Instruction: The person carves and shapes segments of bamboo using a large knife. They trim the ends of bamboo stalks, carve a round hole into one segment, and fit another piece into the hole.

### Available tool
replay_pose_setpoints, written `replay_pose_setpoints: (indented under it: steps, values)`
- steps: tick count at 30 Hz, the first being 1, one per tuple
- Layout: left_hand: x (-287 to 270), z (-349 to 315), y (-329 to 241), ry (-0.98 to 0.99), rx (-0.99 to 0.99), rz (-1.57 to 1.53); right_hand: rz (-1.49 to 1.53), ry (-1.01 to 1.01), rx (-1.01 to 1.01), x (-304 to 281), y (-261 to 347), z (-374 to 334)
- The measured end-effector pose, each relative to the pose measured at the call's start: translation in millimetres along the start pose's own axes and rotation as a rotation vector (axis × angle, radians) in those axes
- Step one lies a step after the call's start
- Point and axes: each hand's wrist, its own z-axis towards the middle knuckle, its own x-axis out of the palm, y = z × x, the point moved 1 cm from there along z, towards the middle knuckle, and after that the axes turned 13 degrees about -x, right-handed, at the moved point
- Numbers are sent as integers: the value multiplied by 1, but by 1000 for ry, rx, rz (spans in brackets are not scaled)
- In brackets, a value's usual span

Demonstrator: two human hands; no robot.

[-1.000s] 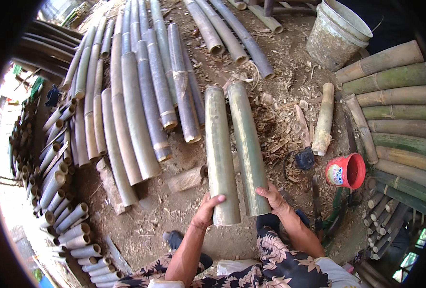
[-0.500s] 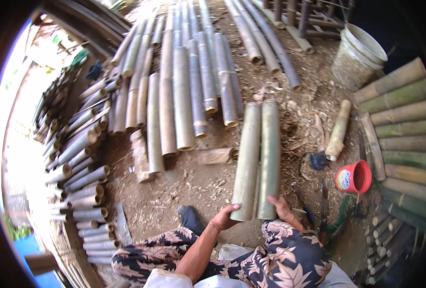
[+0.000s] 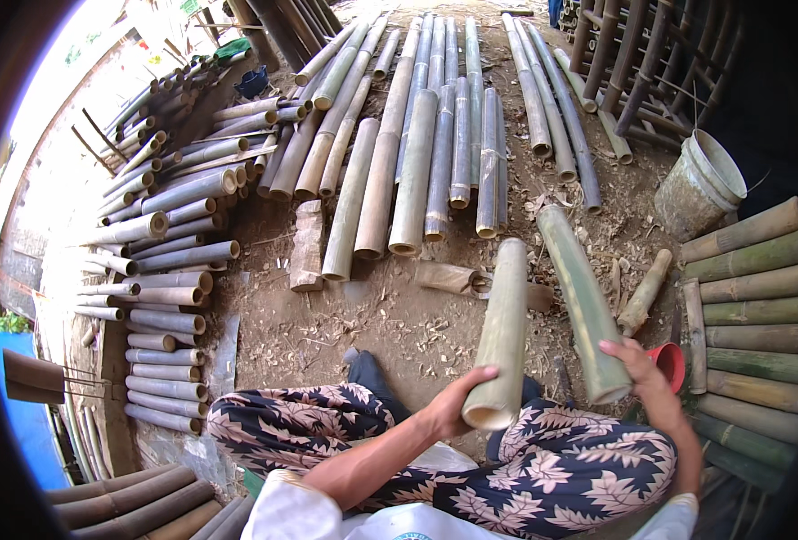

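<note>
My left hand (image 3: 454, 400) is closed around the near end of a pale green bamboo piece (image 3: 503, 328). Its hollow cut end faces me. In my right hand (image 3: 635, 367) is a second bamboo piece (image 3: 581, 301), greener and split lengthwise by its look, gripped near its lower end and leaning away to the left at its far end. The two pieces are apart, both held above my patterned trousers (image 3: 552, 468). Beyond them, a short wood block (image 3: 448, 278) lies on the ground.
Long bamboo poles (image 3: 376, 180) lie side by side ahead. Stacked bamboo pieces (image 3: 170, 297) line the left. To the right are a bamboo slat row (image 3: 750, 312), a red bucket (image 3: 665, 364), a pale bucket (image 3: 700, 180) and a short bamboo stump (image 3: 645, 292). Shavings litter the dirt floor (image 3: 327, 333).
The two bamboo pieces, side by side before, have moved apart. My right hand has swung its piece to the right, and the left one is tilted. The view has shifted.
</note>
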Motion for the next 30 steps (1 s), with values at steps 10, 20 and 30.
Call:
replay_pose_setpoints:
  steps: [10, 20, 30]
  values:
    - [-47, -94, 58, -83, 91, 33, 382, -21, -91, 114, -5, -77]
    - [-86, -53, 87, -7, 65, -190, 649, -133, 36, 204, -115, -68]
    - [-96, -42, 80, -164, 35, 32, 562, -226, 36, 205, -125, -58]
